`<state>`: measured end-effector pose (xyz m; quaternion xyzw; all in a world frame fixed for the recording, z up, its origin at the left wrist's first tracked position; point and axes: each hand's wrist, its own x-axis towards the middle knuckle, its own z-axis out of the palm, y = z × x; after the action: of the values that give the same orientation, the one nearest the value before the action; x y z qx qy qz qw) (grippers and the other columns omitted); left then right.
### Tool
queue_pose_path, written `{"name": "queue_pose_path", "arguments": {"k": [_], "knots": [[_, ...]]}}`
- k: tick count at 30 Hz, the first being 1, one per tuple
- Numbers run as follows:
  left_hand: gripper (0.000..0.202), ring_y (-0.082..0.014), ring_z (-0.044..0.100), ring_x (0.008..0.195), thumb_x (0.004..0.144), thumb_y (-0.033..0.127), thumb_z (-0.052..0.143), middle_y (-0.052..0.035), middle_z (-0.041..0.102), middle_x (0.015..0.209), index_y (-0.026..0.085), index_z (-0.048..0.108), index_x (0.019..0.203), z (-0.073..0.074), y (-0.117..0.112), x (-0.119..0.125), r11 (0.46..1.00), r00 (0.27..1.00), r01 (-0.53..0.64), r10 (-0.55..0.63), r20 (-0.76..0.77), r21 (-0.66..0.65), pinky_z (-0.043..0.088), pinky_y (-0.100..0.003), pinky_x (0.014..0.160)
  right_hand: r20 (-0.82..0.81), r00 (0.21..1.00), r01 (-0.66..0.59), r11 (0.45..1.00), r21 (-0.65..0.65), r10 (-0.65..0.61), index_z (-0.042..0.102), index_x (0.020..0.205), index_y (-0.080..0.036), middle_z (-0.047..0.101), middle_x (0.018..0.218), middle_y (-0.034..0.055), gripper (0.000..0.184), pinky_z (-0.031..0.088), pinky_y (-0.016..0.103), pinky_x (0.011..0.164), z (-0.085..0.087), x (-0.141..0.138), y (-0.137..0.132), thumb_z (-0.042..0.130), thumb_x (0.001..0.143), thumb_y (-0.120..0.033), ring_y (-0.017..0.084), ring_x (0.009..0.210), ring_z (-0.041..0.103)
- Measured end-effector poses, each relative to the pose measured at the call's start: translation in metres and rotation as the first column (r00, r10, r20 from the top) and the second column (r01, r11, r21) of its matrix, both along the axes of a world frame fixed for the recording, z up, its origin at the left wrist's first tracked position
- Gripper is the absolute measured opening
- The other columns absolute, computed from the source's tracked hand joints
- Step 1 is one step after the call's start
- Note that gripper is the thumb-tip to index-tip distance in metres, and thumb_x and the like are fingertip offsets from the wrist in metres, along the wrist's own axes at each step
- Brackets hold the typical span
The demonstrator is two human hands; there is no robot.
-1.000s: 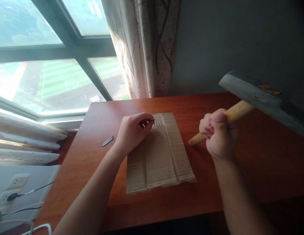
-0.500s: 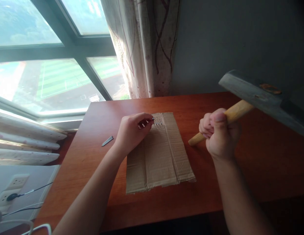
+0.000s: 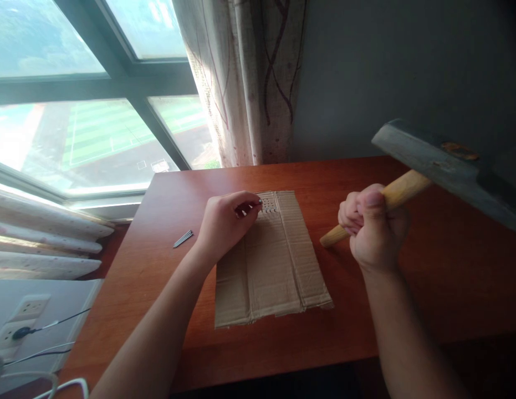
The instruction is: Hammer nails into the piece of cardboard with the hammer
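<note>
My left hand (image 3: 228, 221) pinches a nail (image 3: 260, 203) between thumb and fingertips over the far part of a cardboard sheet (image 3: 268, 266). Only the nail's head and a bit of its length show. Beside those fingertips, several small holes and nail heads (image 3: 270, 210) dot the cardboard in rows. My right hand (image 3: 372, 224) is wrapped round the wooden handle of a hammer (image 3: 432, 152), raised to the right of the cardboard, its metal head up and partly cut off by the picture's edge. Several loose nails (image 3: 183, 239) lie together left of my left wrist.
The cardboard lies on a reddish-brown wooden table (image 3: 158, 288). Behind it hang a patterned curtain (image 3: 249, 83) and a dark wall (image 3: 366, 72). A window (image 3: 100, 133) is at the left. Lower left, a wall socket (image 3: 29, 310) has cables (image 3: 62, 317) by the table's edge.
</note>
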<state>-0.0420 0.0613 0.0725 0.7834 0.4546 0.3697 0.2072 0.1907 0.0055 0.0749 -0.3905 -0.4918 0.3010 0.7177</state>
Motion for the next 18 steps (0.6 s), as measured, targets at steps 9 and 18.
{"name": "queue_pose_path", "arguments": {"k": [9,18], "knots": [[0.009,-0.0113,0.063,0.059,0.078,0.015,0.065,0.0,0.072,0.069,0.018,0.073,0.082,-0.003,0.0,0.0,1.0,1.0,-0.016,0.016,0.02,-0.012,0.049,-0.023,0.06,0.058,0.998,0.0,0.999,-0.041,0.002,0.037,0.064,-0.022,0.029,0.051,-0.0081,0.045,0.02,0.023,0.039,-0.001,-0.001,0.0,0.06,0.093,-0.049,0.006,0.04,0.027],[0.011,-0.0118,0.064,0.058,0.079,0.018,0.063,0.0,0.073,0.07,0.02,0.074,0.082,-0.005,0.001,-0.002,1.0,1.0,-0.004,0.004,0.007,0.006,0.05,-0.024,0.059,0.31,0.833,-0.199,0.772,-0.604,0.458,0.049,0.076,-0.019,0.039,0.059,-0.0058,0.049,0.023,0.022,0.042,0.025,0.008,0.001,0.052,0.09,-0.066,0.007,0.047,0.031]]}}
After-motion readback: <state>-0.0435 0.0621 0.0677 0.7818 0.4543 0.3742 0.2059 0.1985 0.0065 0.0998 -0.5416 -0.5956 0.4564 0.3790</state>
